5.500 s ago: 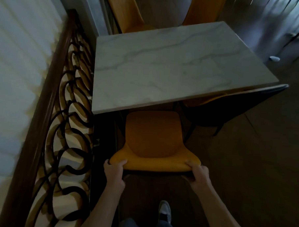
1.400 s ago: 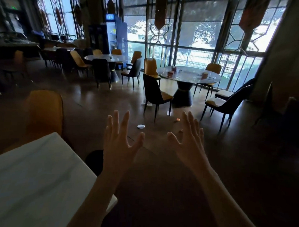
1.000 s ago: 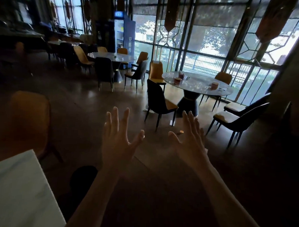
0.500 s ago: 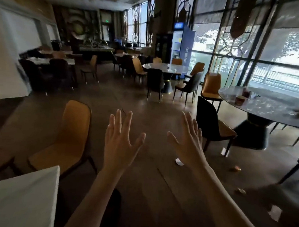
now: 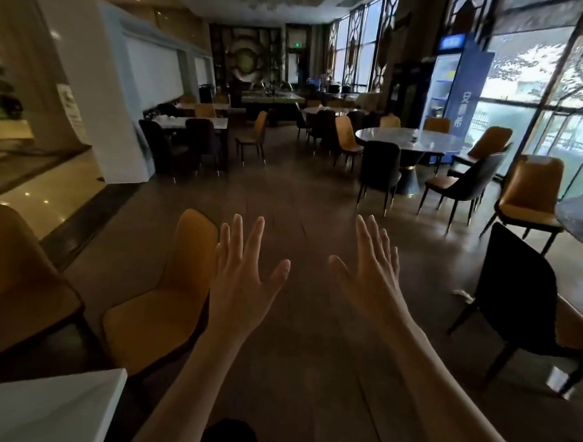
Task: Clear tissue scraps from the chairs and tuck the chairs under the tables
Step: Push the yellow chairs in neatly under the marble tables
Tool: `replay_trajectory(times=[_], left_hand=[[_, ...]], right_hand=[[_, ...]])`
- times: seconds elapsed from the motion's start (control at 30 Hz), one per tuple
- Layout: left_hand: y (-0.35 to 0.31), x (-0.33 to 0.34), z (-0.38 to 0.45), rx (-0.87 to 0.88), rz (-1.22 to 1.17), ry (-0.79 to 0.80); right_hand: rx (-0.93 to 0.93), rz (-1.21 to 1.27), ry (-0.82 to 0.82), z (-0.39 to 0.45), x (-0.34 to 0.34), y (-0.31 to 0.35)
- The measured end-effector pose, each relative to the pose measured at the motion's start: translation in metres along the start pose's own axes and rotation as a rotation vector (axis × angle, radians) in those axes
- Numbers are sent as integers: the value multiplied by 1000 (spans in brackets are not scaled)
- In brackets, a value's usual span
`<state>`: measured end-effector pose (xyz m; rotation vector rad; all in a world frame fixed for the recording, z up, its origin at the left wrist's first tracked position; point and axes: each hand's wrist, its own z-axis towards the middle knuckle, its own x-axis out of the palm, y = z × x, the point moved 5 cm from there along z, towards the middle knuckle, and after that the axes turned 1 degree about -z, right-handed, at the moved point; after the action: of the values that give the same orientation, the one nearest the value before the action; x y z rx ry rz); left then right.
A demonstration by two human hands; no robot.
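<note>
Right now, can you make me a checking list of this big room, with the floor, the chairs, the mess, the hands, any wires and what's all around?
Surface: dark, glossy floor; white table corner at lower left.
Job's things: orange chair beside the white table, pulled out; black chair at right stands out from the round table.
Clutter: pale scrap on the floor beside the black chair; no scrap seen on the orange chair's seat.
Hands: left hand and right hand both raised, fingers spread, holding nothing.
Cables: nothing seen.
Surroundings: more tables and chairs behind, blue fridge, tall windows at right.
</note>
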<state>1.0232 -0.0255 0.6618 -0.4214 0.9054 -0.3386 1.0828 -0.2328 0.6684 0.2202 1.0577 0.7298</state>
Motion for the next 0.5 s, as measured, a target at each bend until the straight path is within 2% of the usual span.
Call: replay_trajectory(times=[0.5], left_hand=[[122, 137, 273, -66, 44, -51]], right_hand=[[-40, 59, 68, 284, 164, -60]])
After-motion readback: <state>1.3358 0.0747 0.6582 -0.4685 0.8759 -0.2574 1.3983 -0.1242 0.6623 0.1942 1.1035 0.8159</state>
